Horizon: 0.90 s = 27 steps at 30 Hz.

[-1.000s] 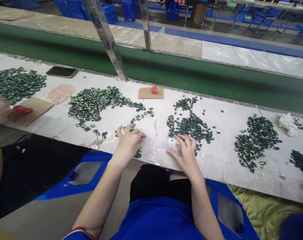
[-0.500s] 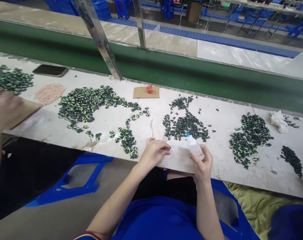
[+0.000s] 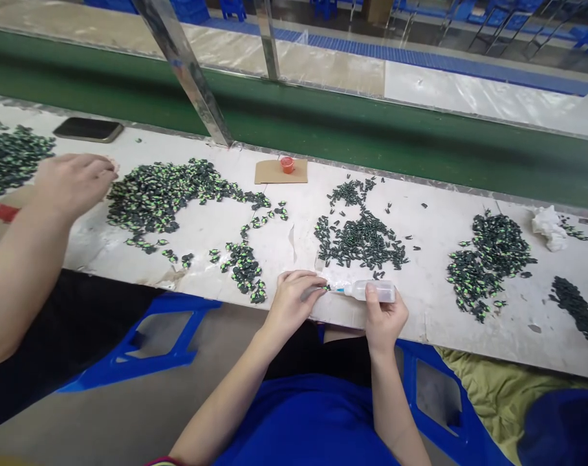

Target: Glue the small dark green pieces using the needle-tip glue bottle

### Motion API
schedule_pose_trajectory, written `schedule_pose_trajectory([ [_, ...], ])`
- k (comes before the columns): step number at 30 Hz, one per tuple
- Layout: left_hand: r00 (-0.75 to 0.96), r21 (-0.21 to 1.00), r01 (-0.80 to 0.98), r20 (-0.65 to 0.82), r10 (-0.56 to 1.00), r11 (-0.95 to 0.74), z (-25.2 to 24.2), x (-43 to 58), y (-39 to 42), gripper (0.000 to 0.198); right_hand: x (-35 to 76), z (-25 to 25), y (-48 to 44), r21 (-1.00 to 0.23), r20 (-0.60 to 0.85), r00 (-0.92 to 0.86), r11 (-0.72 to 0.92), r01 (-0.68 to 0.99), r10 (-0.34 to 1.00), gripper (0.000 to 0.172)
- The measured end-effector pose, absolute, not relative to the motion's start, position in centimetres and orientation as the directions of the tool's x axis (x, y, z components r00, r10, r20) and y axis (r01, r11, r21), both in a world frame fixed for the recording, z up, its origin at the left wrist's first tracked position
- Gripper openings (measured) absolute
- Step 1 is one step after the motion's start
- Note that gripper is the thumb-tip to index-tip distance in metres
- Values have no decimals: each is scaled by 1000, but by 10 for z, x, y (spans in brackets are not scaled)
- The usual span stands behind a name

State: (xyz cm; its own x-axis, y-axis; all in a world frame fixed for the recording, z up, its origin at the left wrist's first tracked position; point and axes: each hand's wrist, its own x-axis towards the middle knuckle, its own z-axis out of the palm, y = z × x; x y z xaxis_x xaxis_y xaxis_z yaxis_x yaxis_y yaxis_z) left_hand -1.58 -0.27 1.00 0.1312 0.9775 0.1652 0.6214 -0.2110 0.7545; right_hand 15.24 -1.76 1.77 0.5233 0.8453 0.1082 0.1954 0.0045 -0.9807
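Note:
My left hand (image 3: 296, 299) is closed in a pinch on a small dark green piece (image 3: 327, 288) just above the front of the white worktable (image 3: 420, 298). My right hand (image 3: 385, 317) grips a translucent squeeze bottle (image 3: 374, 290), tipped onto its side. Its blue nozzle (image 3: 340, 290) points left and meets or almost meets the small piece. Behind both hands lies a loose heap of small dark pieces (image 3: 366, 239). Nearer my left hand is a cluster of dark and bright green pieces (image 3: 245, 268).
A red cup (image 3: 287, 165) stands on cardboard (image 3: 269, 173) at the back. Larger green-and-black piles lie left (image 3: 160, 194) and right (image 3: 497, 252). A co-worker's hand (image 3: 77, 184) reaches in from the left, near a phone (image 3: 88, 129). A metal post (image 3: 191, 77) rises behind the table.
My right hand has tipped the bottle from slanting upward to lying level, its nozzle now at my left fingers. The co-worker's hand has moved right, over the pinkish pile.

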Motion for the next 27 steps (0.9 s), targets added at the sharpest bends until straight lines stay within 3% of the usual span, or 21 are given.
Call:
schedule_pose_trajectory([
  [27,98,782,598,146,984,-176,10,-17,-1,8,147,14,-15,-956,132,478,-16,293,869,26],
])
